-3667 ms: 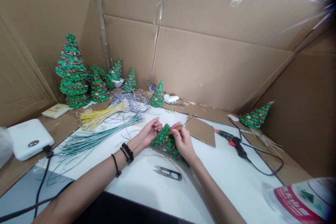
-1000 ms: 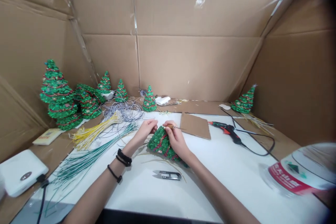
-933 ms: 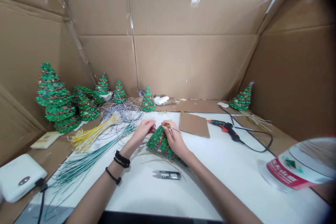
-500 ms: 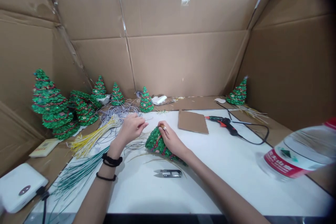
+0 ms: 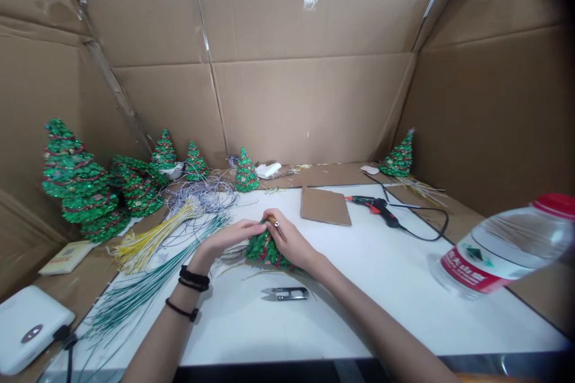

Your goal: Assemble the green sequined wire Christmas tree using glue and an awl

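Observation:
A green tinsel tree with red trim lies tilted on the white board, partly under my right hand. My right hand is closed around a small tool with a brown handle and metal end, held at the tree's tip. From the left, my left hand reaches the same tip, its fingertips pressed together there; what they pinch is too small to make out. Metal thread snips lie just below the tree. Thin pale strands stick out around the tree's lower side.
Green wires, yellow wires and tangled purple wires lie left. Finished-looking trees stand behind them. Cardboard piece, glue gun with cable and water bottle are right; a white box is front left.
My left hand has moved right and down to the tree's tip, meeting my right hand. The whole view has shifted slightly, and my right hand keeps the tool.

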{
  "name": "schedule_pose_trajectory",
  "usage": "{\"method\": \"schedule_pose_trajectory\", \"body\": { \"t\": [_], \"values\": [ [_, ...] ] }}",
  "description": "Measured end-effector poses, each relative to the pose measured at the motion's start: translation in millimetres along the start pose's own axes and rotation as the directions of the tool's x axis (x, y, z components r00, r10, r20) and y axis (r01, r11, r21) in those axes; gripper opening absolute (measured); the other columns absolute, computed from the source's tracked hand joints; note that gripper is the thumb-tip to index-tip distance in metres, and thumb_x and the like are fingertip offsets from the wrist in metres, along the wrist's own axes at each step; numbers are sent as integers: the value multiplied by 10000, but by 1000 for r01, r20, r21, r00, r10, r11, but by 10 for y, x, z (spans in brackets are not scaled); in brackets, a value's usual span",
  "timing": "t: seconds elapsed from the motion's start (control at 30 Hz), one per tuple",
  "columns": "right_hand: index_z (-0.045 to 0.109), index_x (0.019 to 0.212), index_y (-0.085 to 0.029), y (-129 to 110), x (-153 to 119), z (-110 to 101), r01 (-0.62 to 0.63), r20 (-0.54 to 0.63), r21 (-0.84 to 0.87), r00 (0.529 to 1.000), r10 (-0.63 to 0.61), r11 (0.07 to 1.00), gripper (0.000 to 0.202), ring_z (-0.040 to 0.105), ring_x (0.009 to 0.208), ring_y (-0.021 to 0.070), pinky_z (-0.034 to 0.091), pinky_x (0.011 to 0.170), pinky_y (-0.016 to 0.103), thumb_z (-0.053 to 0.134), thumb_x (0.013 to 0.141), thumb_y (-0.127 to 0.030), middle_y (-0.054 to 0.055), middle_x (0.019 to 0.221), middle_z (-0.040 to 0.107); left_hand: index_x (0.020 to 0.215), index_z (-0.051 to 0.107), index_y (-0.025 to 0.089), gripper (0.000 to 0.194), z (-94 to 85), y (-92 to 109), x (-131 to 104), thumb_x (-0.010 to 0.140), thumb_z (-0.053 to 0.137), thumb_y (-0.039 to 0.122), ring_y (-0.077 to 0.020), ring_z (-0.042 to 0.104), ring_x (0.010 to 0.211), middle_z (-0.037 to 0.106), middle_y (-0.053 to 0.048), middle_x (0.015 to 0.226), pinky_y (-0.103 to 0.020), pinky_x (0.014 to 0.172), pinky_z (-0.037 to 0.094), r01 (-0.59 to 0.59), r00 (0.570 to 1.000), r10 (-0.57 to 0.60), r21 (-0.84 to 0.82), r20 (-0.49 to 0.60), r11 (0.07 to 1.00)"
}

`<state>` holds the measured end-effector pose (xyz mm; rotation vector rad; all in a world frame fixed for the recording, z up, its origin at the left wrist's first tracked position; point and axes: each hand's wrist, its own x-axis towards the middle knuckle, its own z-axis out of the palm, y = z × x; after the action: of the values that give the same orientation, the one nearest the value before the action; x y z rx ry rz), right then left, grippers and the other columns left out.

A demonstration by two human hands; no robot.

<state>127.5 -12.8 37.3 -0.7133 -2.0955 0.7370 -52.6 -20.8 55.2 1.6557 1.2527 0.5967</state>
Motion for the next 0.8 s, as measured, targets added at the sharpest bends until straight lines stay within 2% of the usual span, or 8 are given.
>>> {"method": "schedule_pose_trajectory", "body": {
  "t": [0.07, 0.17, 0.3, 0.4, 0.53, 0.8],
  "values": [
    [450, 1007, -208, -32, -10, -1, 36, 8, -39, 999, -35, 999, 137, 499, 882, 174, 414, 803, 313, 340, 928, -229, 57, 974, 518, 979, 651, 186, 397, -41, -14, -32, 754, 573, 504, -204, 515, 975, 645, -20, 998, -292, 837, 388, 8, 995, -2, -54, 96, 999],
    [458, 1011, -211, -71, -22, 4, 64, 3, -78, 998, -64, 995, 129, 498, 884, 181, 419, 802, 321, 369, 919, -210, 62, 982, 527, 955, 659, 178, 395, -124, -52, -56, 746, 592, 506, -189, 517, 911, 644, -18, 930, -285, 809, 388, -45, 975, 65, -96, 214, 994],
    [456, 1011, -215, -111, -43, 5, 91, 8, -120, 996, -91, 989, 123, 499, 891, 184, 424, 806, 323, 374, 920, -200, 63, 998, 528, 994, 654, 173, 420, -196, -88, -69, 729, 633, 498, -165, 512, 836, 630, -23, 889, -262, 752, 382, -44, 939, 94, -155, 330, 987],
    [454, 998, -210, -136, -56, 2, 137, 49, -172, 990, -131, 975, 116, 492, 922, 191, 421, 819, 324, 375, 920, -177, 70, 1019, 524, 983, 656, 172, 425, -211, -109, -74, 696, 676, 485, -135, 491, 754, 610, -10, 840, -238, 688, 369, -18, 927, 84, -180, 366, 983],
    [456, 1006, -211, -145, -65, 6, 176, 84, -222, 983, -161, 959, 141, 482, 958, 201, 420, 826, 328, 377, 911, -142, 75, 1038, 521, 987, 650, 181, 451, -216, -152, -59, 656, 715, 480, -126, 484, 758, 604, -4, 862, -228, 688, 365, -23, 910, 113, -223, 399, 975],
    [450, 1014, -210, -125, -70, -2, 175, 85, -234, 984, -159, 956, 133, 483, 970, 204, 420, 833, 337, 370, 920, -161, 81, 1064, 519, 960, 650, 153, 470, -177, -134, -43, 644, 715, 494, -128, 465, 724, 588, -11, 820, -234, 650, 354, -61, 923, 147, -242, 356, 968]
  ]
}}
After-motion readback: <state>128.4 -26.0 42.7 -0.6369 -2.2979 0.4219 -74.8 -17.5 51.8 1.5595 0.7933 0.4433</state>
